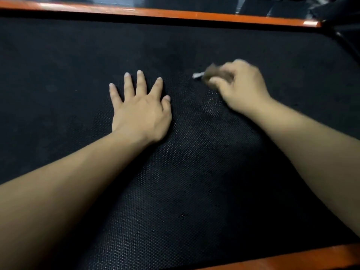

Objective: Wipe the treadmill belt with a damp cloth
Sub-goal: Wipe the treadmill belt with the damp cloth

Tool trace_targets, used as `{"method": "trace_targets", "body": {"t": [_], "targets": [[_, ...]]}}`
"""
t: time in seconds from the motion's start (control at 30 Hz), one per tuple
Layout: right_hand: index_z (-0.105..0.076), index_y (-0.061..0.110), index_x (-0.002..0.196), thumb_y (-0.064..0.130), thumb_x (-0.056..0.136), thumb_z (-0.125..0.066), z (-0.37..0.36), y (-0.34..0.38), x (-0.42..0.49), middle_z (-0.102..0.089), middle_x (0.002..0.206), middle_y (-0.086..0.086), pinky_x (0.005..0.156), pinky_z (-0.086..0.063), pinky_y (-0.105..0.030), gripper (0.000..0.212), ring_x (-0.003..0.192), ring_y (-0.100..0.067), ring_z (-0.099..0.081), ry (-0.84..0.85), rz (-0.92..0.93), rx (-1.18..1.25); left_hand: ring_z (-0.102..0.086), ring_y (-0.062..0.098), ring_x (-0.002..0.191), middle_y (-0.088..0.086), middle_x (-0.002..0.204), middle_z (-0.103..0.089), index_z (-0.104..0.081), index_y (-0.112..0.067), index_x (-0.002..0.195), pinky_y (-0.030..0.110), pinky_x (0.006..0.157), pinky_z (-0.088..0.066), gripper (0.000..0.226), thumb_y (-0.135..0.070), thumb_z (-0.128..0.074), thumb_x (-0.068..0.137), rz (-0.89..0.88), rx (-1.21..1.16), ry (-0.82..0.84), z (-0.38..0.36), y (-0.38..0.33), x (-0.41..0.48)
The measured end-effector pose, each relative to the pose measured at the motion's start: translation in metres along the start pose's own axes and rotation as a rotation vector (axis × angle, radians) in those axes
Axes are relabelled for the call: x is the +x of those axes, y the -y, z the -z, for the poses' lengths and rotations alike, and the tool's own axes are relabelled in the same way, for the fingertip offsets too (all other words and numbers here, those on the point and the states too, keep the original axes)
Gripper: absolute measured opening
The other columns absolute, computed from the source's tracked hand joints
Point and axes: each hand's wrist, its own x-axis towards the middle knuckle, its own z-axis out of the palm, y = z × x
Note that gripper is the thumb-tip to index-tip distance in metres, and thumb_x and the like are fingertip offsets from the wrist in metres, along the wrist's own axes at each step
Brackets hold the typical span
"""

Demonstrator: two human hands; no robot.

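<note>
The left hand [140, 112] lies flat on the treadmill belt [194, 182], palm down, fingers straight and fanned wide. It holds nothing and just presses on the black surface near the middle of the view. Over to its right, close but apart, the right hand [239, 88] is curled tight, fingers and thumb bunched round a small brownish cloth [209, 74]. The cloth is motion-blurred, so its shape is hard to read, but a pale tip pokes out of the fist toward the left hand. It sits low over the belt, though the blur hides whether it actually touches the surface. Both bare forearms reach in from the near side, one from the lower left, the other from the lower right. The belt fills nearly the whole view, its dimpled texture catching light between and below the two hands and going darker farther out. An orange side rail [175, 14] runs along the far edge, and a second orange rail [292, 258] shows at the near lower right corner.
</note>
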Motion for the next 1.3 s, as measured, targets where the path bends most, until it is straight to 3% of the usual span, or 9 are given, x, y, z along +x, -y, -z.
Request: {"method": "trace_targets", "body": {"t": [0.1, 0.27, 0.43, 0.57, 0.63, 0.8, 1.0, 1.17, 1.3], "targets": [[-0.069, 0.028, 0.096, 0.048, 0.087, -0.063, -0.012, 0.008, 0.006, -0.052, 0.091, 0.006, 0.08, -0.045, -0.034, 0.023, 0.094, -0.026, -0.059, -0.017, -0.102, 0.002, 0.014, 0.031, 0.157, 0.009, 0.172, 0.004, -0.011, -0.033, 0.163, 0.059, 0.122, 0.014, 0.06, -0.051, -0.015, 0.106, -0.002, -0.013, -0.006, 0.0, 0.0, 0.0], [-0.07, 0.029, 0.096, 0.048, 0.089, -0.063, -0.003, 0.023, -0.031, -0.047, 0.079, 0.011, 0.071, -0.037, -0.031, 0.021, 0.08, -0.018, -0.054, 0.133, 0.186, 0.009, 0.012, 0.03, 0.157, 0.008, 0.172, 0.002, -0.012, -0.035, 0.163, 0.061, 0.122, 0.012, 0.061, -0.052, -0.017, 0.104, 0.002, 0.001, -0.028, -0.001, 0.001, 0.0], [-0.068, 0.028, 0.09, 0.05, 0.086, -0.063, -0.013, -0.006, 0.04, -0.061, 0.086, 0.005, 0.074, -0.045, -0.033, 0.023, 0.094, -0.028, -0.063, -0.026, -0.169, -0.017, 0.015, 0.032, 0.157, 0.007, 0.172, 0.005, -0.01, -0.037, 0.162, 0.066, 0.119, 0.014, 0.06, -0.052, -0.013, 0.105, 0.006, 0.008, -0.01, 0.0, 0.0, -0.001], [-0.073, 0.027, 0.1, 0.046, 0.086, -0.065, -0.02, 0.032, -0.015, -0.06, 0.092, 0.003, 0.08, -0.049, -0.037, 0.025, 0.091, -0.023, -0.062, 0.08, 0.088, 0.137, 0.016, 0.032, 0.156, 0.006, 0.172, 0.007, -0.007, -0.037, 0.162, 0.065, 0.12, 0.013, 0.06, -0.052, -0.012, 0.104, 0.007, 0.017, -0.006, -0.001, -0.001, 0.0], [-0.072, 0.025, 0.095, 0.048, 0.087, -0.064, -0.016, 0.027, -0.007, -0.057, 0.086, 0.003, 0.076, -0.046, -0.036, 0.025, 0.085, -0.022, -0.059, 0.1, 0.168, 0.051, 0.016, 0.031, 0.156, 0.006, 0.172, 0.008, -0.006, -0.037, 0.162, 0.065, 0.12, 0.013, 0.06, -0.052, -0.011, 0.104, 0.009, 0.012, -0.004, -0.001, -0.001, 0.001], [-0.07, 0.026, 0.097, 0.05, 0.087, -0.061, -0.028, -0.004, 0.072, -0.062, 0.094, 0.0, 0.081, -0.046, -0.037, 0.028, 0.099, -0.03, -0.061, -0.032, -0.116, -0.021, 0.017, 0.031, 0.156, 0.006, 0.172, 0.008, -0.006, -0.036, 0.162, 0.064, 0.12, 0.013, 0.06, -0.052, -0.011, 0.104, 0.009, -0.002, 0.001, 0.0, 0.0, 0.001], [-0.072, 0.027, 0.101, 0.05, 0.088, -0.06, -0.029, 0.025, 0.026, -0.055, 0.086, 0.003, 0.078, -0.046, -0.037, 0.029, 0.087, -0.025, -0.058, 0.078, 0.148, 0.049, 0.017, 0.031, 0.156, 0.006, 0.172, 0.009, -0.005, -0.036, 0.162, 0.063, 0.121, 0.013, 0.061, -0.053, -0.01, 0.104, 0.0, 0.005, 0.001, -0.001, -0.001, 0.0], [-0.072, 0.027, 0.105, 0.052, 0.086, -0.064, -0.037, -0.015, 0.11, -0.069, 0.107, 0.001, 0.092, -0.049, -0.038, 0.032, 0.106, -0.028, -0.062, -0.046, -0.183, -0.007, 0.018, 0.03, 0.156, 0.005, 0.172, 0.009, -0.004, -0.037, 0.162, 0.063, 0.121, 0.013, 0.06, -0.053, -0.01, 0.104, 0.001, -0.009, 0.003, 0.001, -0.001, 0.0], [-0.074, 0.027, 0.104, 0.048, 0.087, -0.065, -0.043, 0.009, 0.072, -0.064, 0.095, -0.001, 0.081, -0.048, -0.037, 0.028, 0.094, -0.025, -0.06, 0.075, 0.057, 0.079, 0.018, 0.03, 0.156, 0.005, 0.172, 0.009, -0.003, -0.038, 0.162, 0.063, 0.121, 0.013, 0.061, -0.053, -0.01, 0.103, 0.002, 0.001, 0.0, 0.0, -0.001, 0.0]]}}
